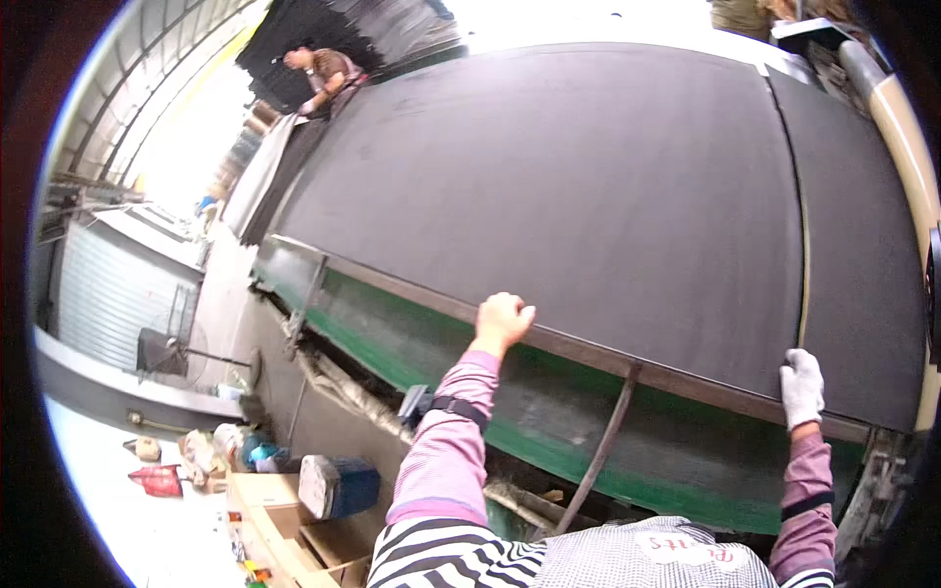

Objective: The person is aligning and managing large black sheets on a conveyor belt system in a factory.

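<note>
My left hand (503,319) curls at the edge of the black sheet (549,196). My gloved right hand (803,388) is near the seam (805,235); whether either grips, I cannot tell.

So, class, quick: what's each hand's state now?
Left hand: curled at the near edge of the dark sheet; grip unclear.
Right hand: gloved, at the sheet's near right corner; open or closed unclear.

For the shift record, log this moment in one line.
left hand: bare, at near edge of dark sheet | right hand: gloved, by seam | co-worker: far left
</note>
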{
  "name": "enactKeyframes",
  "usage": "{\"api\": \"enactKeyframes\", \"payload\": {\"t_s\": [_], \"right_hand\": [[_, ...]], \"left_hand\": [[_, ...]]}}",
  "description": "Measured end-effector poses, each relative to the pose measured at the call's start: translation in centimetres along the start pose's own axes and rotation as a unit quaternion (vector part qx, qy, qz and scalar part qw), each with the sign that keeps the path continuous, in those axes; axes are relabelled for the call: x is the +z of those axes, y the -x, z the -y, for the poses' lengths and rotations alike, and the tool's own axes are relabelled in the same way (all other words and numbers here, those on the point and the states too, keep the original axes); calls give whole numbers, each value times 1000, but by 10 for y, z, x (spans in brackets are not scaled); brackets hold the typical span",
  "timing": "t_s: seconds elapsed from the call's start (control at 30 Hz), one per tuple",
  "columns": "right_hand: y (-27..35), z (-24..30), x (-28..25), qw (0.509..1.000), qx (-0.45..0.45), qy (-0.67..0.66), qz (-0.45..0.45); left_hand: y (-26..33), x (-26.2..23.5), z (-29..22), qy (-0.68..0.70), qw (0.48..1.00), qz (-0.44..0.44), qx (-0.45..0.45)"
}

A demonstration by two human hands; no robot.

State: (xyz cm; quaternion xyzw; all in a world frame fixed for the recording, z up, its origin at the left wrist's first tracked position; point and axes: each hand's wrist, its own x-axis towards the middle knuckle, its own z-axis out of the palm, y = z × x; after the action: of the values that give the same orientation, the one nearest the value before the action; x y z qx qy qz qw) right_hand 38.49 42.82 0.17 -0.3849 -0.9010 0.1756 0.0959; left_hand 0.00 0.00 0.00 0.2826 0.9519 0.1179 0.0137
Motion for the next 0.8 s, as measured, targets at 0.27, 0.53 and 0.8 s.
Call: {"api": "enactKeyframes", "payload": {"t_s": [0.27, 0.53, 0.8], "right_hand": [[15, -7, -58, 977, 176, 117, 37], [35, -116, -105, 938, 292, 103, 155], [33, -216, -116, 938, 319, 134, 25]], "left_hand": [[35, 26, -89, 52, 973, -6, 225], [44, 38, -118, -52, 946, 309, 85], [39, 33, -231, -97, 888, 376, 245]]}}
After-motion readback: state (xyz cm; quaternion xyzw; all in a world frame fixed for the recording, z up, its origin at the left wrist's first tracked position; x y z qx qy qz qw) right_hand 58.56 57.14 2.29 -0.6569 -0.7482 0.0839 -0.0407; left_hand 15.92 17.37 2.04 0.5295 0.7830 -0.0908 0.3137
